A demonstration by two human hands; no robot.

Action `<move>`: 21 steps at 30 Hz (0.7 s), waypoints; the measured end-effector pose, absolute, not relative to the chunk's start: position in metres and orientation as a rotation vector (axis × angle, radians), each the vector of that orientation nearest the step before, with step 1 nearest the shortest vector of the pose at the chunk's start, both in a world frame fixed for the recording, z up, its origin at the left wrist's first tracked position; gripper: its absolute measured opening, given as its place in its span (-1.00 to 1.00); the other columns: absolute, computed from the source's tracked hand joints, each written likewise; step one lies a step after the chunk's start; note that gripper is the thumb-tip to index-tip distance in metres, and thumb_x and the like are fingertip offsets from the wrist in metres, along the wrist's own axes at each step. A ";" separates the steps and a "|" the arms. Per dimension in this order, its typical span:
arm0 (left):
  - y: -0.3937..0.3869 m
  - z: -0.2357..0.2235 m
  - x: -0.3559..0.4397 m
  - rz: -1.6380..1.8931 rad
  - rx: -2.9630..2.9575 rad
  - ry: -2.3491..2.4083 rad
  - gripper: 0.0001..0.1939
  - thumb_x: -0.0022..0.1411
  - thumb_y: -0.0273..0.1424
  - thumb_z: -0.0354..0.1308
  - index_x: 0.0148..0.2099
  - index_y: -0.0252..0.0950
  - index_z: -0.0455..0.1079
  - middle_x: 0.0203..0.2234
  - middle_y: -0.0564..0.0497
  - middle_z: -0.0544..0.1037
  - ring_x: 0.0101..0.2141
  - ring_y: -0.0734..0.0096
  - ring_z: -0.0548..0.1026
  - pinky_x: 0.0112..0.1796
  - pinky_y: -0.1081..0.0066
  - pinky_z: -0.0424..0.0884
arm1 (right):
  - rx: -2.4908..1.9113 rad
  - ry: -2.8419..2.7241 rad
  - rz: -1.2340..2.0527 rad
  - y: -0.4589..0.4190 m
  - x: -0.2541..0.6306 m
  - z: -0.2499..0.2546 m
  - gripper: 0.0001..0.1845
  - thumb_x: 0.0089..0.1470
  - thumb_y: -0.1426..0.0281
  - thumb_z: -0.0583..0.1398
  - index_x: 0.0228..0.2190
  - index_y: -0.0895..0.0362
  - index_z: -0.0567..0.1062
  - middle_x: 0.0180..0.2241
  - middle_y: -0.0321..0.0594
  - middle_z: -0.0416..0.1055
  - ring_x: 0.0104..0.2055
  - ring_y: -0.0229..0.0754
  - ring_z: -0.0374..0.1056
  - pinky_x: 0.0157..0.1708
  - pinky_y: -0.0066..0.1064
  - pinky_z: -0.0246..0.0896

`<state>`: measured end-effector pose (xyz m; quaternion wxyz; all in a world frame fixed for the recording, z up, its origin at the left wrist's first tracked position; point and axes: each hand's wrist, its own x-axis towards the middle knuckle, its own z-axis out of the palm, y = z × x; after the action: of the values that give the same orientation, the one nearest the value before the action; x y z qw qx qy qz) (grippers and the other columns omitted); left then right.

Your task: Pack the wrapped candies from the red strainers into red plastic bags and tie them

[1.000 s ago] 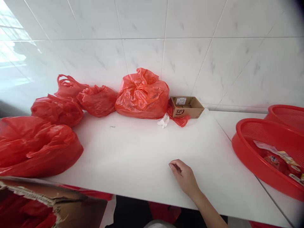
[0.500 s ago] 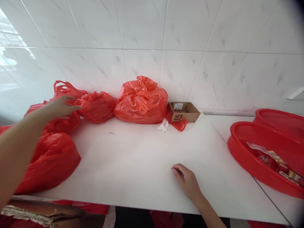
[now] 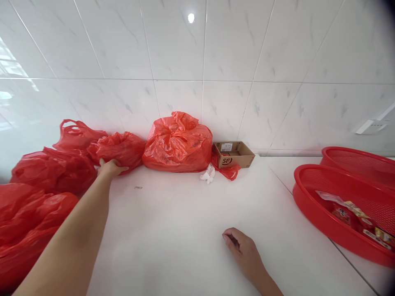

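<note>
My left hand point(image 3: 111, 167) reaches to the back left, touching the lower front of a bunched red plastic bag point(image 3: 121, 148). Its thumb is spread out to the right; the other fingertips are partly hidden against the bag. My right hand point(image 3: 242, 248) rests on the white table point(image 3: 173, 234) with its fingers loosely curled and closed. Nothing shows in it. A large knotted red plastic bag point(image 3: 178, 144) stands upright just right of the bag at my left hand.
More red bags sit at the left: one with handles point(image 3: 78, 136), a crumpled one point(image 3: 54, 170) and a big one point(image 3: 27, 230). A small cardboard box point(image 3: 235, 155) and crumpled white tissue point(image 3: 209, 174) lie near the wall. Red baskets point(image 3: 311, 197), one holding small packets, stand at the right.
My left arm has come in from the left, and its hand has moved forward and right to the bunched red bag. My right hand stays curled on the table. The view has tilted up.
</note>
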<state>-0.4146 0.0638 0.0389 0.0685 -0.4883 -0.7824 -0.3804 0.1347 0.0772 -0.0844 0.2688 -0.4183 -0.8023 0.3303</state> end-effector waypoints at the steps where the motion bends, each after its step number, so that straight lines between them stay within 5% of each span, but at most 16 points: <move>1: 0.065 0.036 -0.418 -1.151 -1.354 -2.407 -0.67 0.30 -0.26 0.15 0.02 -0.34 0.37 -0.10 -0.10 0.48 -0.19 0.28 0.50 -0.20 0.19 0.49 | -1.129 -2.163 0.897 0.077 0.135 -0.084 -0.73 0.24 0.23 0.02 -0.39 0.02 0.45 -0.49 -0.29 0.39 -0.47 -0.20 0.29 -0.47 -0.40 0.23; 11: 0.070 0.034 -0.434 -1.340 -0.891 -2.442 -0.53 0.27 -0.21 0.16 0.15 -0.31 0.27 -0.05 -0.14 0.42 -0.15 0.21 0.46 -0.16 0.11 0.45 | -1.180 -2.143 0.945 0.077 0.133 -0.079 -0.71 0.24 0.20 0.02 -0.39 0.01 0.46 -0.51 -0.30 0.37 -0.49 -0.20 0.23 -0.48 -0.40 0.22; 21: 0.083 0.032 -0.437 -1.263 -0.860 -2.561 -0.72 0.26 -0.25 0.19 -0.10 -0.35 0.42 -0.12 -0.08 0.49 -0.13 0.22 0.47 -0.11 0.12 0.43 | -1.195 -2.144 0.989 0.080 0.134 -0.083 -0.72 0.25 0.21 0.01 -0.38 0.02 0.44 -0.47 -0.29 0.39 -0.45 -0.20 0.28 -0.45 -0.40 0.22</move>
<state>-0.4369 0.0826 0.0317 0.0797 -0.2876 -0.8560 -0.4221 0.1335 0.0803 -0.0831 0.2449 -0.4378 -0.7855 0.3624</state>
